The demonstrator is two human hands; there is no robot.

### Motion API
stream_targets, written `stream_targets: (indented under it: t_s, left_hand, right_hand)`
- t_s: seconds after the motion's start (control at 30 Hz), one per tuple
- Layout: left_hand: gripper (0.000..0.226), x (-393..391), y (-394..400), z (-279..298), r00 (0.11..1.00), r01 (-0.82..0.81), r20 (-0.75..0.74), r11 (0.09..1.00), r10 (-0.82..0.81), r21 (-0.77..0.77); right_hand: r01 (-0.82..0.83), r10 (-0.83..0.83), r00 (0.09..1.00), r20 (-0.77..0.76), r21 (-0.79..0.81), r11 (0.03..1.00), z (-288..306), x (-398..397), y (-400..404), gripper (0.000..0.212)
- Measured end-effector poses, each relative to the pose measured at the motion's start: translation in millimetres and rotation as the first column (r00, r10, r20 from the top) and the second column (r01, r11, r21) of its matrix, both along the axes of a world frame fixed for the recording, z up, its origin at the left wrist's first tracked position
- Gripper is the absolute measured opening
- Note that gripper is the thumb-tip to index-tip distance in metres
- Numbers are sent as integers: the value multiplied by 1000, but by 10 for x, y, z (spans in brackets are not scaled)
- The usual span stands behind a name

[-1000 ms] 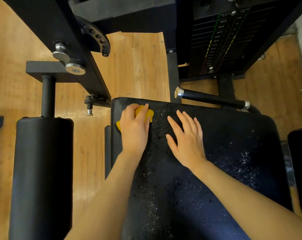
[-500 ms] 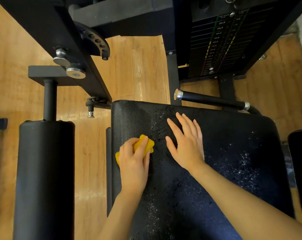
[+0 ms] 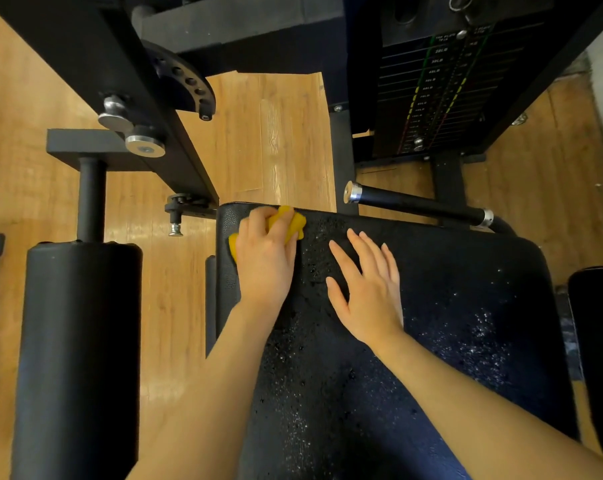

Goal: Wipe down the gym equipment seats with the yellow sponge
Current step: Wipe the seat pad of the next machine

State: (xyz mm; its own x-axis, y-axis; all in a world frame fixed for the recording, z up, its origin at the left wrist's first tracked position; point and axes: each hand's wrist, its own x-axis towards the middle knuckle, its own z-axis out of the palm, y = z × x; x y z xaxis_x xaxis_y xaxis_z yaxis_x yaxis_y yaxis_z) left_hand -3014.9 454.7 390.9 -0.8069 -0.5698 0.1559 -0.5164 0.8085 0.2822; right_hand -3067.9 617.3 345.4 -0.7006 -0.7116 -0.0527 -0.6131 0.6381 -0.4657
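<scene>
A black padded seat [image 3: 449, 306] fills the lower middle, speckled with water droplets. My left hand [image 3: 265, 258] grips the yellow sponge [image 3: 294, 220] and holds it against the seat's far left corner; most of the sponge is hidden under the fingers. My right hand [image 3: 365, 289] lies flat on the seat just right of it, fingers straight and spread.
A black roller pad [image 3: 78, 358] on a post stands to the left. A black handle bar [image 3: 417, 206] with chrome caps juts over the seat's far edge. The weight stack [image 3: 438, 88] and machine frame [image 3: 95, 64] rise behind. Wooden floor [image 3: 275, 140] lies around; another pad [image 3: 597, 341] sits at right.
My left hand pulled the sponge toward me along the seat's left side, then pushed it back up to the far left corner. My right hand stayed put.
</scene>
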Motion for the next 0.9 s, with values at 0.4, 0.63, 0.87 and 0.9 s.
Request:
stream_targets:
  t_s: [0.4, 0.63, 0.87, 0.9]
  left_hand:
    - [38, 438, 407, 2, 998, -63, 3, 994, 63, 87]
    - [32, -260, 87, -76, 1000, 0, 1, 999, 0, 35]
    - [35, 235, 411, -47, 999, -49, 25, 998, 48, 41]
    - [35, 351, 497, -42, 998, -57, 27, 997, 55, 51]
  right_hand:
    - [2, -1, 1000, 15, -27, 1000, 0, -10, -2, 52]
    - [-7, 7, 1000, 3, 22, 1000, -5, -10, -2, 53]
    - [-12, 12, 1000, 19, -2, 1000, 0, -13, 6, 53]
    - [-12, 12, 1000, 22, -11, 1000, 2, -14, 9, 52]
